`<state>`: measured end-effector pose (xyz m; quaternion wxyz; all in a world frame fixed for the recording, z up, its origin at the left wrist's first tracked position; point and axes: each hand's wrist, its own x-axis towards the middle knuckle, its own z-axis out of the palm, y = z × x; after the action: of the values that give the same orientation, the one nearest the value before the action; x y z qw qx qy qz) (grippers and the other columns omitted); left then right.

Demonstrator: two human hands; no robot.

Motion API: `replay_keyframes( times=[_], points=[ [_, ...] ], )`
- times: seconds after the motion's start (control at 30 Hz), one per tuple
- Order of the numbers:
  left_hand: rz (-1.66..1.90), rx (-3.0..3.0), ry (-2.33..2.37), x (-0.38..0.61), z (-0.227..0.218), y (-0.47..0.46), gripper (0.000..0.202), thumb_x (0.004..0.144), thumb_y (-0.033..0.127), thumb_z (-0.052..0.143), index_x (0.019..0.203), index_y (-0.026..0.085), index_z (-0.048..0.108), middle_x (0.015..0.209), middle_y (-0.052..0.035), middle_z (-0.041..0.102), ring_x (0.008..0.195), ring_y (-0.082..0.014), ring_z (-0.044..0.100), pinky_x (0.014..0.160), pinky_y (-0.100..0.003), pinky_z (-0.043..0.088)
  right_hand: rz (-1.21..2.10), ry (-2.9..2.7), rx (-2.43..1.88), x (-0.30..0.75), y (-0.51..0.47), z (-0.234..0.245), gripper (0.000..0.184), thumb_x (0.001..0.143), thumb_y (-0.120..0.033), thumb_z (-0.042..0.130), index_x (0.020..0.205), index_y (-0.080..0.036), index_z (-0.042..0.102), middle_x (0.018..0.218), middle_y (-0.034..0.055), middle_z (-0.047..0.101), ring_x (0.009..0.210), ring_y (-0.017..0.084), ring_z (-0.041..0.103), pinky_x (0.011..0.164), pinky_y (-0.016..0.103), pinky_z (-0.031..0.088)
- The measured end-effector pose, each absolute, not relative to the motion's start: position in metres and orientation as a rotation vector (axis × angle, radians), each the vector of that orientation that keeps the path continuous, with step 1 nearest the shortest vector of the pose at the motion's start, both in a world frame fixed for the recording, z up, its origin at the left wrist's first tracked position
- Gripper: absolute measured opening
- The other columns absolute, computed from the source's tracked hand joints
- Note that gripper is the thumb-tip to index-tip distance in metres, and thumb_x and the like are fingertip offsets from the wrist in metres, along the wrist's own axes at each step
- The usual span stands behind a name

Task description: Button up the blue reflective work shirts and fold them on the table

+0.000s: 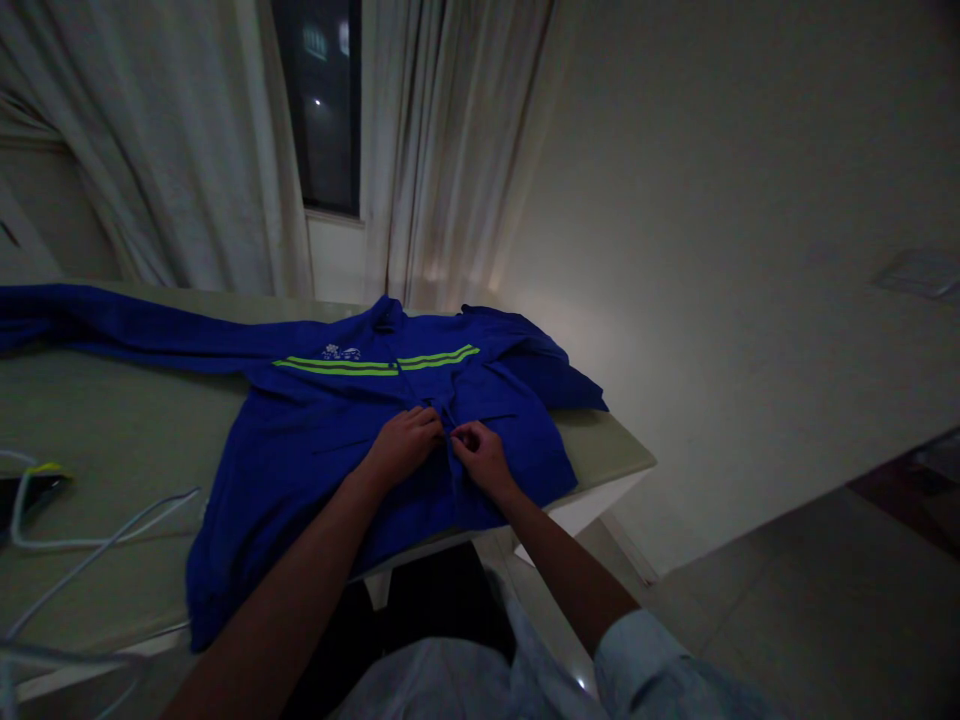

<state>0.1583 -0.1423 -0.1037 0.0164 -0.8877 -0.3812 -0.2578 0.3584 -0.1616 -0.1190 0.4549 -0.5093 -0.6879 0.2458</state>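
Observation:
A blue jacket (300,430) with two bright green chest stripes and a small white emblem lies front up across the table. Its left-hand sleeve stretches out to the far left, and the other is folded over at the right. My left hand (409,440) is closed on the jacket's front opening, below the stripes. Just to the right, my right hand (480,455) pinches the opposite front edge. The two hands are close together, and the fine detail between the fingertips is too dark to make out.
The pale green table (135,420) ends in a corner at the right. A white cable (105,542) and a dark phone-like object (34,500) lie at the left. Curtains (450,150) flank a dark window (322,110) behind, and a bare wall (750,250) rises on the right.

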Motion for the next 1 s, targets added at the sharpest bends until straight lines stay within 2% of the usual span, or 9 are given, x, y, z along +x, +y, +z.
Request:
replay_keyframes(
  times=[0.17,0.47,0.63,0.83,1.0],
  points=[
    [-0.825,-2.77,-1.197,0.1584,-0.1029,-0.1428,0.013,0.092,0.012,0.066,0.099,0.023,0.066,0.108,-0.0054,0.069,0.102,-0.0243,0.063,0.086,-0.037,0.049,0.637,-1.695,-1.24,0.3583,-0.1632,-0.1187,0.014,0.084,-0.029,0.066,0.089,-0.019,0.074,0.075,0.0001,0.062,0.068,0.015,0.055,0.065,0.026,0.044],
    [-0.844,-2.738,-1.167,0.1614,-0.1032,-0.1434,0.021,0.093,0.004,0.057,0.097,0.023,0.067,0.101,-0.003,0.069,0.095,-0.021,0.062,0.085,-0.034,0.049,0.659,-1.704,-1.194,0.3587,-0.1616,-0.12,0.016,0.087,-0.031,0.062,0.088,-0.018,0.071,0.079,0.002,0.066,0.069,0.016,0.058,0.066,0.027,0.045],
    [-0.811,-2.668,-1.141,0.16,-0.1031,-0.1442,0.018,0.096,0.007,0.058,0.097,0.021,0.068,0.099,-0.0053,0.068,0.093,-0.0233,0.059,0.081,-0.036,0.048,0.658,-1.711,-1.193,0.3587,-0.1603,-0.1222,0.014,0.085,-0.03,0.065,0.091,-0.019,0.071,0.076,0.0008,0.065,0.066,0.016,0.057,0.064,0.027,0.045],
    [-0.762,-2.624,-1.072,0.16,-0.1011,-0.1462,0.01,0.098,0.014,0.063,0.094,0.021,0.068,0.099,-0.0059,0.069,0.093,-0.0251,0.057,0.077,-0.038,0.044,0.702,-1.651,-1.178,0.3591,-0.1582,-0.127,0.022,0.09,-0.039,0.063,0.093,-0.019,0.073,0.086,0.0039,0.072,0.074,0.018,0.062,0.07,0.029,0.048],
    [-0.784,-2.602,-1.09,0.1596,-0.1004,-0.1468,0.011,0.099,0.014,0.063,0.091,0.02,0.068,0.099,-0.0059,0.069,0.093,-0.0246,0.057,0.078,-0.038,0.044,0.695,-1.661,-1.194,0.3593,-0.1604,-0.1238,0.022,0.087,-0.038,0.066,0.092,-0.018,0.074,0.075,0.0015,0.067,0.066,0.016,0.058,0.062,0.027,0.045]
  ],
)
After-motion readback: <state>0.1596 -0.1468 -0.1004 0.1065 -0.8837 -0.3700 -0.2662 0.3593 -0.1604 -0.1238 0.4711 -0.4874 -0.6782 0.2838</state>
